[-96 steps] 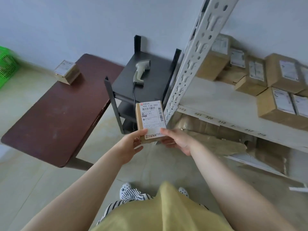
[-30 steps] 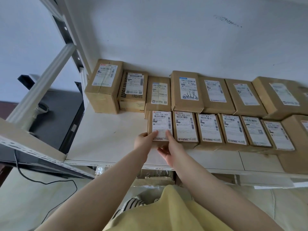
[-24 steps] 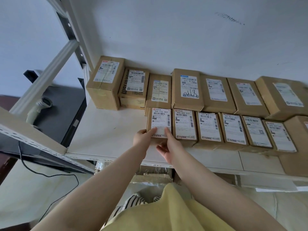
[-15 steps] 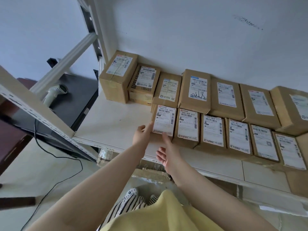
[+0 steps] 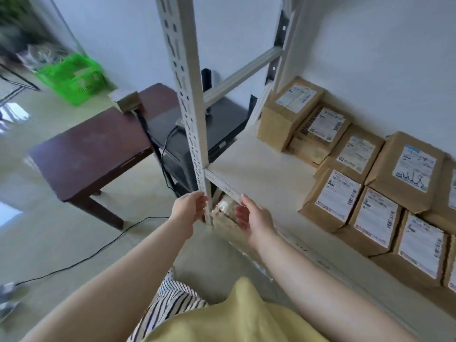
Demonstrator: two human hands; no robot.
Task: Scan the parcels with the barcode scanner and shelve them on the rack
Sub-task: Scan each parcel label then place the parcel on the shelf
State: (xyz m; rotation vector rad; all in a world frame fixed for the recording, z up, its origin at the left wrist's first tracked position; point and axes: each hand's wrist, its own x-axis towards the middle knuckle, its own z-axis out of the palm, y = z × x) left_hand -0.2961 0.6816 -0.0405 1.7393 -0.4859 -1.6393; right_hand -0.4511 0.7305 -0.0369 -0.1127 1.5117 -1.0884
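Observation:
Both hands are empty in front of the rack's corner post [image 5: 191, 102]. My left hand [image 5: 188, 209] hangs open just left of the post and my right hand [image 5: 251, 215] is open just right of it, below the shelf edge. The parcel with the white label [image 5: 332, 198] that I placed lies on the white shelf [image 5: 266, 169], leftmost in the front row of brown boxes. One more brown parcel [image 5: 127, 101] sits on the far end of the dark wooden table [image 5: 91, 151]. The barcode scanner [image 5: 208, 112] on the black stand [image 5: 222, 124] is mostly hidden behind the post.
Two rows of labelled brown boxes [image 5: 385, 183] fill the shelf's right part; its left part is bare. A black cable [image 5: 93, 250] runs across the floor from the stand. A green basket [image 5: 71, 79] stands by the far wall. Wrapped goods [image 5: 227, 211] lie under the shelf.
Both hands let go of the parcel on the shelf and drew back to the rack's corner. My view swung left, bringing the table, stand and green basket into sight.

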